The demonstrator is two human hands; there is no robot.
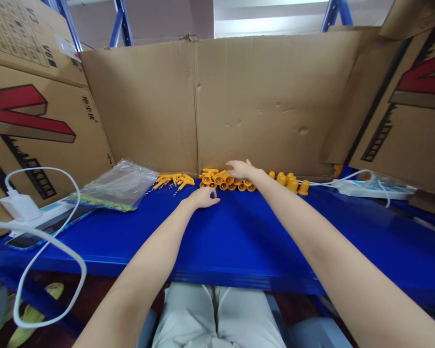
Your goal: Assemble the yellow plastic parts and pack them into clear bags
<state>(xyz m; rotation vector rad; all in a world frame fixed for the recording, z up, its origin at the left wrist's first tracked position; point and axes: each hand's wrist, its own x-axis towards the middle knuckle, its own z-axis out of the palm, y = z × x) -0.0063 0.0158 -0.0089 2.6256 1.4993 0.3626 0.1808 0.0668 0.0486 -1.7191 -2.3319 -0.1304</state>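
Along the cardboard back wall lies a stacked row of yellow plastic cups (223, 186), their round mouths turned toward me. My right hand (240, 169) is over the top of this stack, fingers stretched to the left, with nothing visible in it. Just in front of the stack's left end, my left hand (204, 197) is low over the table. Its fingers are curved, and a gap shows between thumb and forefinger. To its left is a loose heap of yellow-handled corkscrews (184, 181) with metal spirals. More yellow cups (292, 183) stand mouth down at the right.
Clear plastic bags (121, 186) lie on the left of the blue table (224, 241). Beyond them are a phone (39, 233), a white charger (23, 205) and a looping cable (78, 261). A white power strip (375, 189) lies right. Cardboard (268, 101) walls the back and sides.
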